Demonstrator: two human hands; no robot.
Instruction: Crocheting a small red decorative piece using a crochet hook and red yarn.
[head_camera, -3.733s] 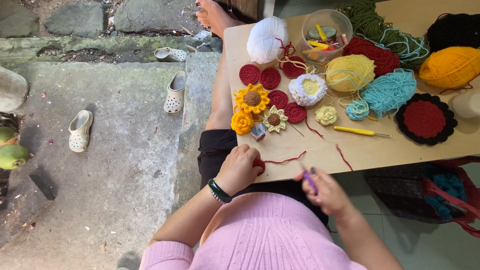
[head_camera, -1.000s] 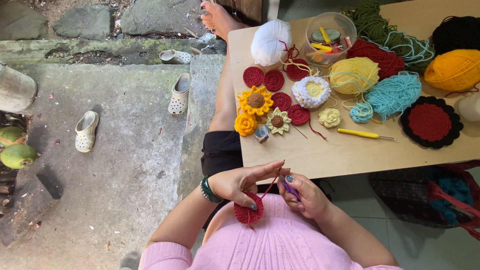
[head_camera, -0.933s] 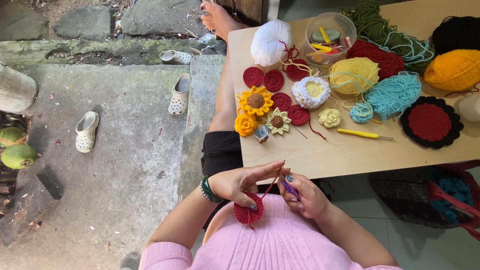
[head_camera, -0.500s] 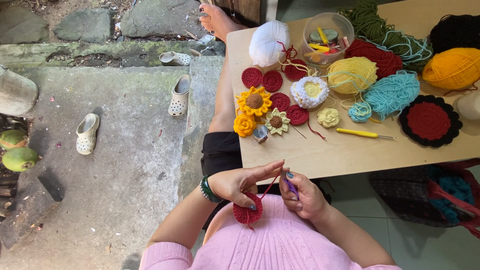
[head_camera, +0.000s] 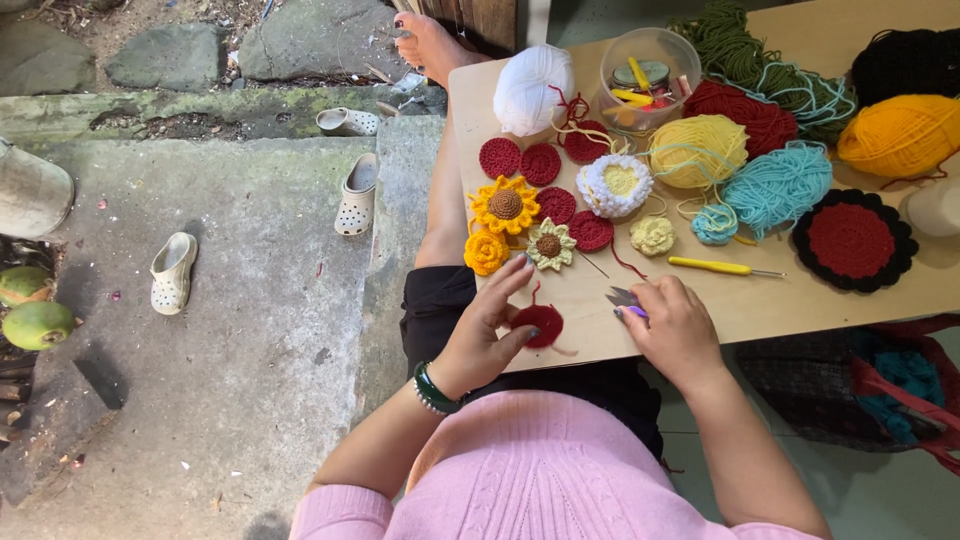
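L hand on red crochet disc

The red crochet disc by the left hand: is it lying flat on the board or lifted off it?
Lying flat. The red crochet disc rests on the wooden board near its front edge, with the left hand fingertips touching its rim.

My crochet table, counted

I count six plain red crochet discs, one of them under my fingers, and one larger red disc with a black edge. There are five crochet flowers. One yellow crochet hook lies by one clear tub. On the ground are three pale clogs and two green fruits.
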